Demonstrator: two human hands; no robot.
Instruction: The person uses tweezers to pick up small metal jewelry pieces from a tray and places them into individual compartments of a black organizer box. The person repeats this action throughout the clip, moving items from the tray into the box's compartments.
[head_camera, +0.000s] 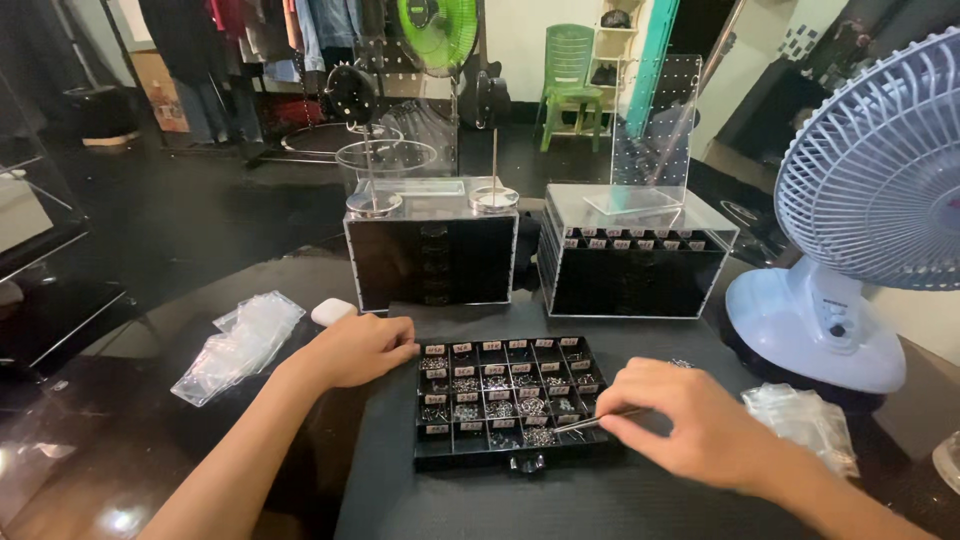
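Observation:
A black drawer tray (512, 462) split into many small labelled compartments lies on a dark mat in front of me, holding several tiny silver metal pieces. My left hand (358, 349) rests with curled fingers against the tray's upper left corner and holds nothing. My right hand (690, 420) pinches thin metal tweezers (592, 423), whose tips reach into a compartment at the tray's lower right.
Two black storage cabinets with clear tops (432, 250) (634, 262) stand behind the tray. A white desk fan (850, 290) is at right. Clear plastic bags (240, 345) (805, 420) lie on both sides. A small white case (333, 311) sits near the left cabinet.

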